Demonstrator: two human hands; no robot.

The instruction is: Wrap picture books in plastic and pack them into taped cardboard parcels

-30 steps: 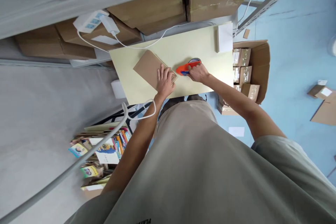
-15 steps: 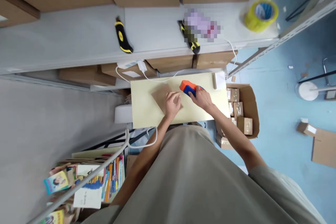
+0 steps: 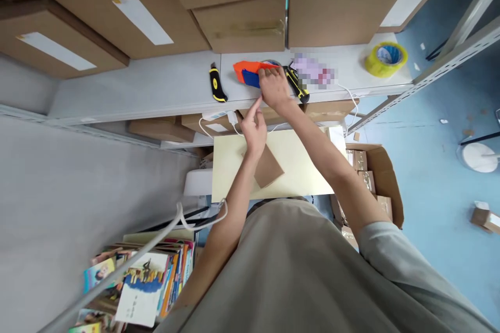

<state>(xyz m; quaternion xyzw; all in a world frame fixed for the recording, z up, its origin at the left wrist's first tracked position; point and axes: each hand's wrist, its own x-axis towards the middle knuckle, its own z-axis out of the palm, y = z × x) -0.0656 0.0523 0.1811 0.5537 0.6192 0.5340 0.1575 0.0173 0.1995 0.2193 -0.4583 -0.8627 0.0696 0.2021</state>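
Observation:
My right hand (image 3: 274, 88) is closed on an orange and blue tape dispenser (image 3: 247, 74), which is at the grey shelf (image 3: 148, 88) above the table. Whether the dispenser rests on the shelf, I cannot tell. Just below, my left hand (image 3: 254, 127) is empty with its fingers apart, its index finger reaching up close to the right hand. A flat brown cardboard piece (image 3: 269, 166) lies on the pale yellow table (image 3: 304, 166) under the left hand. One black and yellow utility knife (image 3: 217, 84) lies left of the dispenser, another utility knife (image 3: 299, 86) right of it.
Large cardboard boxes (image 3: 250, 23) stand along the shelf's back. A yellow tape roll (image 3: 386, 60) sits at its right end, with a blurred lilac item (image 3: 312, 69) nearer. Right of the table is an open carton (image 3: 386, 177) of small boxes. Books (image 3: 172, 276) and a grey rail (image 3: 117, 273) are lower left.
My right hand has carried the tape dispenser from above the table up to the shelf. The left hand has risen off the cardboard piece, and the view has shifted.

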